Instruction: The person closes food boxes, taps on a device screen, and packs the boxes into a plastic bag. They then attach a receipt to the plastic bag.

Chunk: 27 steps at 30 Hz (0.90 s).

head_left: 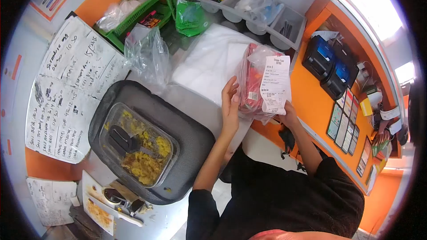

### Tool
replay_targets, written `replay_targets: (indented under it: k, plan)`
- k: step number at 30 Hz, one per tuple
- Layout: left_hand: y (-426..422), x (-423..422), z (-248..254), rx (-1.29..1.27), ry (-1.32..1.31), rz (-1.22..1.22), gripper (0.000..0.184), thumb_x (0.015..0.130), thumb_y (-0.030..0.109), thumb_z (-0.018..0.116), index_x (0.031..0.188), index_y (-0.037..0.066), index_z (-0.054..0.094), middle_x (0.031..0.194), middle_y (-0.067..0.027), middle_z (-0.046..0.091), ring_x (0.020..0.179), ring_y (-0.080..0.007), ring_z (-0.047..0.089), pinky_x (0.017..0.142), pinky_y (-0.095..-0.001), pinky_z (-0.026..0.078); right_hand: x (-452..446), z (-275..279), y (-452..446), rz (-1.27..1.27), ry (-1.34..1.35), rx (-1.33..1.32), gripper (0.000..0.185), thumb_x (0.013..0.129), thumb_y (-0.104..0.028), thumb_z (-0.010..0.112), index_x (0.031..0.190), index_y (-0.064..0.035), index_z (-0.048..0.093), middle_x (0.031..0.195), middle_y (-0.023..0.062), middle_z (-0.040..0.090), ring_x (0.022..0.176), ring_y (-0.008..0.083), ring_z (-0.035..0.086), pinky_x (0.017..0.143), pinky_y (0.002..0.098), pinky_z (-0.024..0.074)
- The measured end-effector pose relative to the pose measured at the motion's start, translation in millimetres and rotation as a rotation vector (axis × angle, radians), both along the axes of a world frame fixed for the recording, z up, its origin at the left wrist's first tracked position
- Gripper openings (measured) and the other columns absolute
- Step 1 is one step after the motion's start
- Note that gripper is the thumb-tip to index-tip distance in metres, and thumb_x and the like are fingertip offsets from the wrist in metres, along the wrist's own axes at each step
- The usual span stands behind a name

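A red package in a transparent plastic bag (251,90) is at the edge of the white-covered counter, with a printed receipt (274,82) lying against its front. My left hand (230,98) is at the bag's left side, fingers stretched out and apart; whether it touches the plastic I cannot tell. At the lower right corner, my right hand (289,114) grips the receipt and the bag's edge, its fingertips partly hidden behind the paper. White sheets (202,60) lie on the counter behind the bag.
Left of my arms sits a dark insulated box with a lidded container (142,146) of yellow food. A knife (118,213) rests on a stained cutting board. Green racks (129,13) and a grey divided tray (275,35) stand behind. Several phones (342,124) and card terminals (331,66) are on the orange counter.
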State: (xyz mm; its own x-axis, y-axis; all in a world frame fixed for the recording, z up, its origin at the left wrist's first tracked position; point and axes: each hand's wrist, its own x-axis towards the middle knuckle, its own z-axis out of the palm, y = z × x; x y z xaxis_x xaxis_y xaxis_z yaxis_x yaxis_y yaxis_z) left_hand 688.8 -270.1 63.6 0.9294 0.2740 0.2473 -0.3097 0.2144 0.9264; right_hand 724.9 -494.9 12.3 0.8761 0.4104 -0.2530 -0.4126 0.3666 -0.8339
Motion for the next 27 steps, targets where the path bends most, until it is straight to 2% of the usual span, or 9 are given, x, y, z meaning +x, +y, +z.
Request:
replay_targets:
  k: [6,9,12,15,17,19,21,24,27]
  plan:
    - [-10.0,9.0,-10.8,-0.015,-0.163,-0.147,0.050,0.088,0.031,0.036,0.126,-0.001,0.031,0.130,-0.0148,0.032,0.116,-0.0265,0.035,0.099,-0.0342,0.020,0.5,-3.4,-3.1,-0.084,0.041,-0.100,0.047,0.080,-0.020,0.045,0.120,0.0014,0.037,0.121,0.0138,0.045,0.108,0.0267,0.047,0.090,0.0419,0.0382]
    - [4.3,16.1,-29.5,0.606,-0.182,-0.160,0.052,0.087,0.034,0.036,0.125,-0.001,0.031,0.130,-0.0170,0.031,0.118,-0.0291,0.033,0.100,-0.0360,0.018,-1.7,0.1,-5.1,-0.036,0.067,-0.065,0.046,0.081,-0.021,0.043,0.121,0.0007,0.036,0.121,0.0139,0.044,0.108,0.0268,0.046,0.090,0.0424,0.0377]
    - [10.4,12.8,-26.9,0.814,-0.234,-0.165,0.053,0.087,0.035,0.038,0.125,-0.001,0.030,0.129,-0.0186,0.031,0.117,-0.0297,0.034,0.099,-0.0379,0.020,-3.7,-16.7,-12.2,0.005,-0.002,-0.019,0.046,0.082,-0.025,0.042,0.122,-0.0008,0.037,0.122,0.0128,0.044,0.108,0.0263,0.046,0.089,0.0427,0.0380]
    - [-2.6,11.7,-28.2,0.318,-0.257,-0.196,0.049,0.085,0.030,0.044,0.122,0.001,0.033,0.126,-0.0191,0.033,0.114,-0.0290,0.034,0.098,-0.0384,0.023,-4.9,-15.3,-11.7,-0.013,-0.012,-0.047,0.046,0.083,-0.027,0.042,0.122,-0.0028,0.037,0.121,0.0115,0.045,0.107,0.0255,0.047,0.088,0.0426,0.0384]
    - [-9.0,11.8,-47.3,0.191,-0.201,-0.178,0.046,0.083,0.025,0.050,0.119,0.000,0.035,0.121,-0.0193,0.035,0.111,-0.0290,0.035,0.096,-0.0372,0.026,-6.7,-7.6,-6.9,-0.037,0.024,-0.068,0.046,0.082,-0.028,0.043,0.122,-0.0041,0.038,0.120,0.0105,0.046,0.106,0.0248,0.048,0.087,0.0426,0.0387]
    - [-12.1,7.0,-37.8,0.213,-0.169,-0.096,0.043,0.081,0.020,0.053,0.115,0.000,0.037,0.115,-0.0190,0.036,0.108,-0.0287,0.036,0.093,-0.0357,0.029,-8.5,-3.8,-5.9,-0.057,0.077,-0.095,0.046,0.082,-0.030,0.044,0.121,-0.0053,0.039,0.118,0.0093,0.048,0.105,0.0240,0.048,0.086,0.0427,0.0390]
    - [-16.4,-3.5,-22.6,0.387,-0.158,0.054,0.038,0.080,0.016,0.056,0.110,-0.001,0.040,0.110,-0.0180,0.037,0.105,-0.0280,0.037,0.090,-0.0338,0.033,-9.8,-11.0,-8.5,-0.070,0.033,-0.081,0.045,0.083,-0.032,0.043,0.119,-0.0058,0.040,0.117,0.0084,0.049,0.103,0.0234,0.049,0.084,0.0423,0.0404]
    - [-30.4,-19.5,-15.8,0.539,0.029,0.140,0.035,0.080,0.013,0.056,0.108,-0.002,0.043,0.106,-0.0163,0.040,0.101,-0.0261,0.039,0.085,-0.0326,0.036,-10.1,-11.4,-4.6,-0.081,-0.008,-0.048,0.043,0.085,-0.034,0.040,0.118,-0.0060,0.041,0.114,0.0076,0.051,0.101,0.0231,0.051,0.081,0.0415,0.0424]
    - [-47.0,-24.0,-13.7,0.433,-0.040,0.302,0.030,0.080,0.011,0.055,0.105,-0.001,0.045,0.104,-0.0151,0.042,0.099,-0.0256,0.040,0.083,-0.0329,0.036,-10.8,-8.4,-3.8,-0.116,0.021,0.004,0.042,0.086,-0.033,0.038,0.117,-0.0057,0.041,0.113,0.0084,0.052,0.099,0.0234,0.052,0.080,0.0408,0.0437]
